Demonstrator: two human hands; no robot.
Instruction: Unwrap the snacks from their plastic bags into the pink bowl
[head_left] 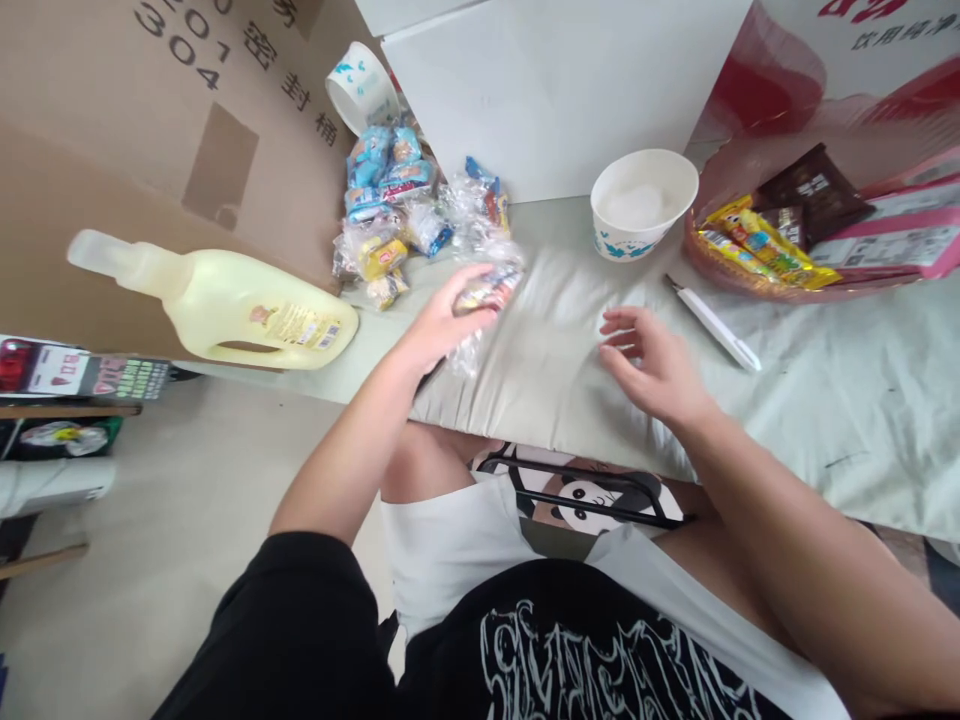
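Note:
My left hand point(446, 322) is closed around a small snack packet point(489, 290) in clear, crinkly wrapping, with red and yellow print, slightly blurred. Just beyond it lies a pile of wrapped snacks point(390, 180), in blue, yellow and clear plastic. My right hand point(651, 362) hovers over the pale cloth point(547, 330), fingers apart and slightly curled, holding nothing. To its right rests a white pen-like tool point(716, 325) with a dark tip. Behind that hand stands a white paper bowl point(637, 225) with blue leaf print and something whitish inside.
A yellow bottle point(262, 305) lies on its side at left, against a large cardboard box point(142, 170). Another paper cup point(364, 90) is tipped behind the snack pile. A white box point(555, 100) stands at the back. At right, a pink basket point(750, 285) holds packets.

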